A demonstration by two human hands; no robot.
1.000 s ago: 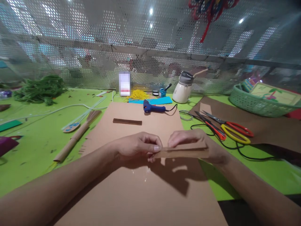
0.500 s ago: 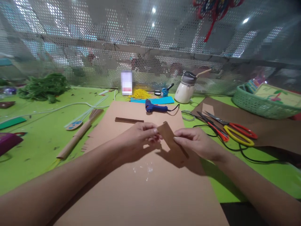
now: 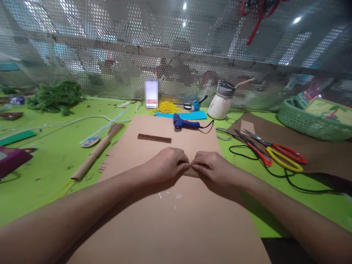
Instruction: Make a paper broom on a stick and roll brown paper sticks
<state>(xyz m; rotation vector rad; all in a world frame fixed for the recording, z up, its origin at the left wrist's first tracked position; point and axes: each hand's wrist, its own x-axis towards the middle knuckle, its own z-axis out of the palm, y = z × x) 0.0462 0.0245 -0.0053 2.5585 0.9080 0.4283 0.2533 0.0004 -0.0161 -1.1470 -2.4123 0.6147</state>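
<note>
My left hand point(image 3: 172, 165) and my right hand point(image 3: 214, 167) meet over a large tan sheet point(image 3: 170, 227), fingertips close together. Both pinch a small piece of folded brown paper point(image 3: 193, 172), most of it hidden behind the fingers. Just beyond my left hand lies a pleated brown paper strip point(image 3: 154, 138), folded narrow. Farther back on the sheet rests a blue glue gun point(image 3: 187, 122), its cord trailing right. Small clear flecks point(image 3: 178, 196) dot the sheet in front of my hands.
Scissors with red and yellow handles point(image 3: 286, 156) and a red-handled cutting tool point(image 3: 260, 152) lie right, near black cord. Behind stand a white jar point(image 3: 220, 104) and a green basket point(image 3: 310, 123). A rolled paper tube point(image 3: 90, 161) and green strands point(image 3: 56, 97) occupy the left.
The folded brown paper was held flat, then turned upright and tilted between my hands; now it is lowered toward the sheet. My hands have come together, both pinching it.
</note>
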